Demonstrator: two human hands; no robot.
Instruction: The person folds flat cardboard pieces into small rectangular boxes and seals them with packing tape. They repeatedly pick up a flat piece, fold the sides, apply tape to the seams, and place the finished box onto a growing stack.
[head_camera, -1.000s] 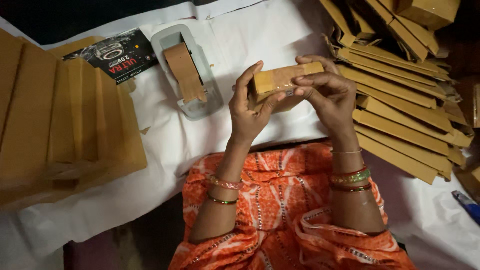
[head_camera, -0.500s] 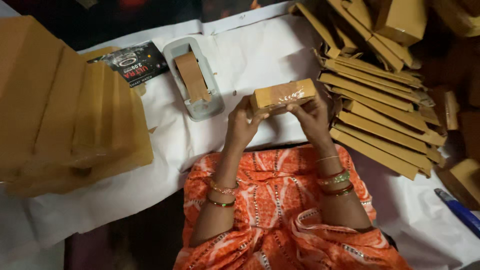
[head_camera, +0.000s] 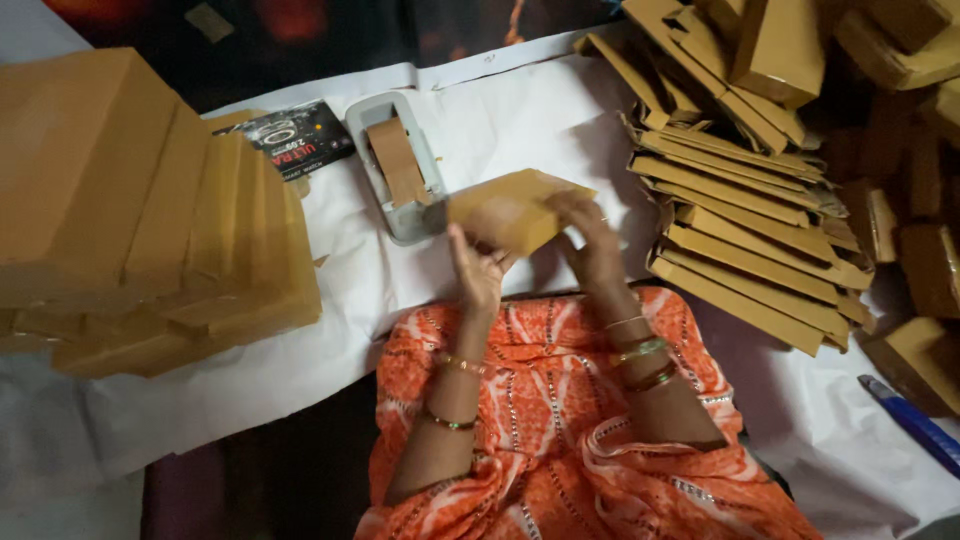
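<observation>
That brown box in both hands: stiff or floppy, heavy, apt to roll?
The brown box probably stays stiff: its edges look straight between the left hand and right hand. Likely light, as fingertips alone carry it. Flat faces suggest it won't roll.

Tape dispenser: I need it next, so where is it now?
In the head view the tape dispenser sits on the white sheet, left of centre, just beyond the left hand and touching the held brown box.
</observation>
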